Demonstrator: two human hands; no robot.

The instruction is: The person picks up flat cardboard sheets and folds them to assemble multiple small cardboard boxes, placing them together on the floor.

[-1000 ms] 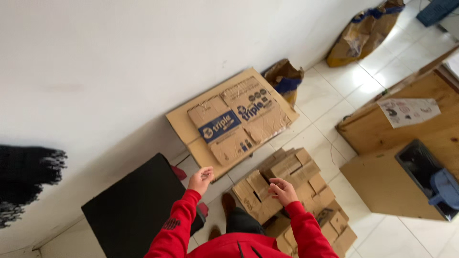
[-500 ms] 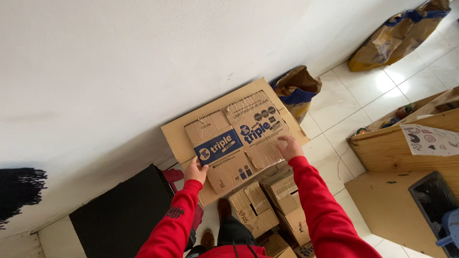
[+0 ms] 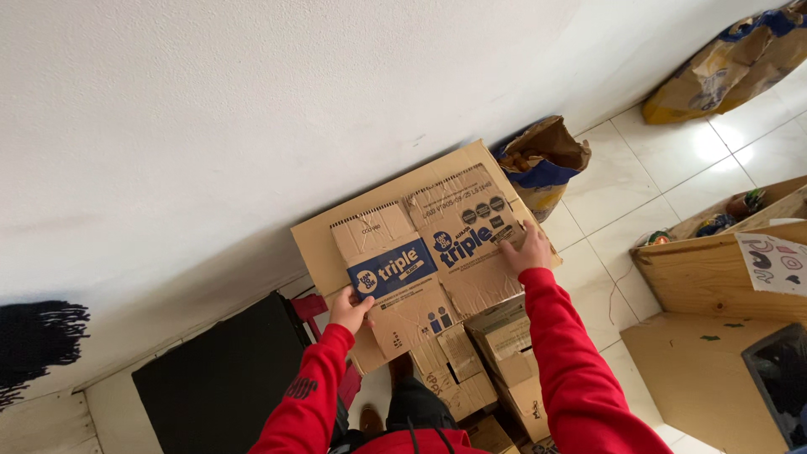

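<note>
Two hands on one flattened cardboard box [image 3: 424, 269], so you've got it pinned from both sides. It's standing on edge, leaning against the white wall [image 3: 252, 109], printed face toward you, with a bigger plain sheet of cardboard [image 3: 324, 240] behind it.

Your left hand [image 3: 349, 309] is at the lower left edge of the box. Its grip is closed down on that edge, thumb on the front, fingers tucked behind. Your right hand [image 3: 528, 249] is at the right edge, and that grip is looser: fingers spread nearly flat over the printed face, curling round the side. Hard to say how much of the edge it's really got hold of, but it's pressing on the box for sure. Both sleeves are red.

Just below the box, between your arms, there's a pile of smaller folded cartons [image 3: 479, 370] on the tiled floor [image 3: 622, 185]. To the left of your left arm sits a flat black panel [image 3: 223, 378], also up against the wall. Right of the box, an open brown paper sack [image 3: 542, 160] stands near the wall, and a second sack [image 3: 731, 67] lies well apart at the top right. Wooden crates [image 3: 714, 277] are off to your right.
</note>
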